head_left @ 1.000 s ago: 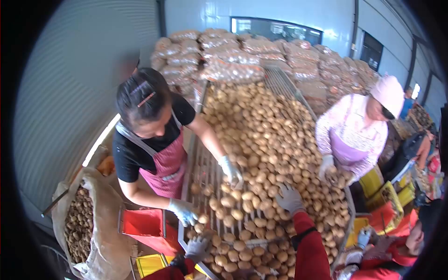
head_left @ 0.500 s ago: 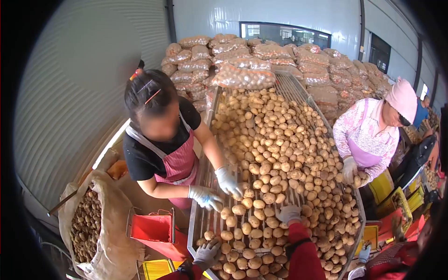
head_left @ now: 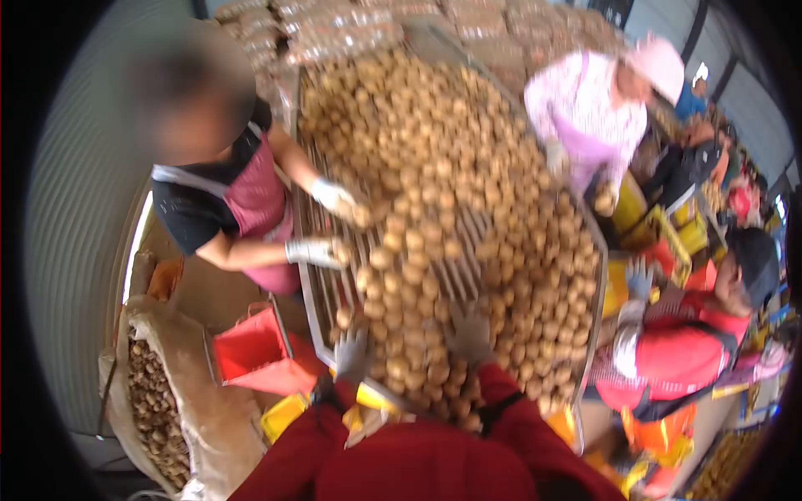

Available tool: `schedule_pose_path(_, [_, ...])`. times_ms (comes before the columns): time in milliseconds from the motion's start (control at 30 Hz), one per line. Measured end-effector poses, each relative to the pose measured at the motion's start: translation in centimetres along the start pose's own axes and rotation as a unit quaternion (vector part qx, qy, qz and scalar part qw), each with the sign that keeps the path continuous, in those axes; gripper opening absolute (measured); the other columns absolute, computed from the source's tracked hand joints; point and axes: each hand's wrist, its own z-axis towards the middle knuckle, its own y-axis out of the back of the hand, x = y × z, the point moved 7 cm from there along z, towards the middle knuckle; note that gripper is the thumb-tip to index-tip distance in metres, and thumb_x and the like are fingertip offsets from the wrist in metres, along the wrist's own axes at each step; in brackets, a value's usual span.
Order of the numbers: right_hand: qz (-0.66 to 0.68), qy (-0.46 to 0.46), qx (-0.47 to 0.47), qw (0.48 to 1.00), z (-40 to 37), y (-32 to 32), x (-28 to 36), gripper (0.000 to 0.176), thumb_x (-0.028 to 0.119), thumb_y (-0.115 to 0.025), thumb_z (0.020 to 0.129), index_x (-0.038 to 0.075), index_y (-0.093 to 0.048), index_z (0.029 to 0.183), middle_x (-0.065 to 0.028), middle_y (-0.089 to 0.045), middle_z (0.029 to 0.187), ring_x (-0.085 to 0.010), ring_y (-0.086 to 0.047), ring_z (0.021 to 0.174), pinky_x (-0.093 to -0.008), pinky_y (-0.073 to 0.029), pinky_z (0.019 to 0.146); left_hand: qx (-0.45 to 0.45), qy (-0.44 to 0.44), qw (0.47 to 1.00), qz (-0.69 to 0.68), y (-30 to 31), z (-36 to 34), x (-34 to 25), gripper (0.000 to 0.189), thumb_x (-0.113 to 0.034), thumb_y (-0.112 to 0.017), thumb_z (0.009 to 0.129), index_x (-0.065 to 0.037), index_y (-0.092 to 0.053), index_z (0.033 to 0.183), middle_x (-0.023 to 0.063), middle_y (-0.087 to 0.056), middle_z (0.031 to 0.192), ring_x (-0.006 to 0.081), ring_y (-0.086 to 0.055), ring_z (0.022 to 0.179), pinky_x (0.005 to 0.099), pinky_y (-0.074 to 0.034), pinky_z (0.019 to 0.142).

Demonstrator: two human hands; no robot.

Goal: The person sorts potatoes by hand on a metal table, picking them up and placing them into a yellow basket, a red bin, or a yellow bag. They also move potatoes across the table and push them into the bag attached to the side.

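Observation:
Potatoes cover a slatted metal sorting table. My left hand, in a grey glove, is at the table's near left edge. Its fingers stretch forward beside a few potatoes, apparently without gripping one. My right hand, gloved the same way, lies with fingers spread at the near end of a bare strip of slats, potatoes on both sides. Motion blurs the fingertips of both hands. Across the left edge, a co-worker's white-gloved hands reach to the potatoes.
A red bucket and an open sack of potatoes stand left of the table. Another co-worker in a pink headscarf works at the right edge. Further right is a person in red. Filled mesh sacks are piled behind.
The view has tipped down and shifted right. My right hand now rests by a bare strip of slats. The left co-worker's hands have moved along the table's edge, one touching a potato.

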Motion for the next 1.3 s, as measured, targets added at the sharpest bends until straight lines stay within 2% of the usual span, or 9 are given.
schedule_pose_path(267, [0.157,0.008,-0.029,0.987,-9.8,4.9,2.9,0.041,0.020,-0.067,0.093,0.013,-0.063,0.133,-0.0165,-0.064,0.130,-0.0412,-0.064,0.108,-0.0516,-0.054,0.090,0.016,0.067,0.929,-0.363,3.8,-5.4,-4.5,0.036,-0.020,-0.063,0.101,-0.009,-0.064,0.136,0.0149,-0.068,0.126,0.0295,-0.067,0.117,0.0439,-0.054,0.095])
schedule_pose_path(400, [0.332,0.190,0.000,0.924,-9.8,9.2,9.2,0.037,0.015,-0.068,0.090,0.015,-0.065,0.127,-0.0151,-0.065,0.123,-0.0399,-0.065,0.105,-0.0496,-0.055,0.085,0.362,0.139,0.543,-0.745,-1.7,-10.6,-10.4,0.048,-0.031,-0.059,0.108,-0.011,-0.048,0.150,0.0091,-0.061,0.136,0.0246,-0.066,0.113,0.0359,-0.056,0.094])
schedule_pose_path(500, [0.147,0.180,0.282,0.931,-6.8,2.8,6.7,0.033,0.018,-0.071,0.083,0.014,-0.068,0.116,-0.0132,-0.067,0.108,-0.0348,-0.066,0.109,-0.0498,-0.054,0.089,0.363,0.154,0.544,-0.740,0.2,-11.6,-11.4,0.043,-0.042,-0.058,0.106,-0.009,-0.057,0.133,0.0090,-0.065,0.120,0.0238,-0.065,0.104,0.0395,-0.057,0.090])
schedule_pose_path(633, [0.027,0.062,0.140,0.988,1.1,4.9,0.0,0.025,0.018,-0.066,0.089,0.011,-0.063,0.113,-0.0146,-0.067,0.111,-0.0398,-0.069,0.102,-0.0502,-0.056,0.084,0.326,0.320,0.428,-0.780,3.2,-12.2,-10.7,0.040,-0.044,-0.061,0.104,-0.008,-0.062,0.121,0.0075,-0.067,0.107,0.0219,-0.065,0.097,0.0400,-0.056,0.088])
schedule_pose_path(667, [-0.006,0.064,0.139,0.988,2.1,3.2,-1.3,0.024,0.018,-0.064,0.091,0.010,-0.062,0.114,-0.0150,-0.067,0.112,-0.0413,-0.068,0.101,-0.0514,-0.055,0.084,0.320,0.332,0.418,-0.783,2.5,-12.3,-9.7,0.032,-0.035,-0.062,0.103,-0.006,-0.063,0.116,0.0065,-0.065,0.103,0.0209,-0.064,0.097,0.0384,-0.056,0.087])
schedule_pose_path(767, [-0.041,0.063,0.134,0.988,4.3,-0.9,-2.6,0.026,0.024,-0.064,0.093,0.009,-0.061,0.114,-0.0179,-0.068,0.111,-0.0427,-0.069,0.101,-0.0529,-0.056,0.085,0.147,-0.084,0.855,-0.489,2.4,-10.8,-7.8,0.029,-0.025,-0.065,0.101,-0.004,-0.063,0.120,0.0060,-0.064,0.105,0.0196,-0.063,0.093,0.0368,-0.055,0.085])
schedule_pose_path(900, [0.127,-0.030,0.054,0.990,2.7,1.8,-2.2,0.032,0.030,-0.061,0.096,0.007,-0.062,0.118,-0.0195,-0.071,0.108,-0.0395,-0.071,0.098,-0.0515,-0.056,0.085,0.248,0.274,0.467,-0.803,-1.5,-11.6,-7.3,0.051,-0.020,-0.055,0.105,-0.006,-0.046,0.153,0.0084,-0.064,0.125,0.0175,-0.060,0.103,0.0323,-0.054,0.088])
schedule_pose_path(1067, [0.312,0.065,0.276,0.907,-5.1,5.2,8.2,0.034,0.027,-0.066,0.099,0.004,-0.065,0.125,-0.0132,-0.073,0.104,-0.0226,-0.072,0.095,-0.0386,-0.057,0.085,0.263,0.220,0.423,-0.838,0.1,-11.0,-9.8,0.058,-0.046,-0.046,0.110,-0.014,-0.042,0.159,0.0031,-0.065,0.126,0.0060,-0.044,0.072,0.0216,-0.041,0.065])
schedule_pose_path(1300, [0.418,-0.035,0.093,0.903,-4.0,5.4,6.2,0.033,0.025,-0.064,0.103,0.003,-0.068,0.129,-0.0109,-0.074,0.105,-0.0176,-0.069,0.094,-0.0348,-0.056,0.085,0.150,0.277,0.431,-0.846,2.7,-11.4,-7.2,0.037,-0.043,-0.047,0.111,-0.010,-0.061,0.117,0.0006,-0.064,0.097,0.0085,-0.059,0.080,0.0205,-0.042,0.059])
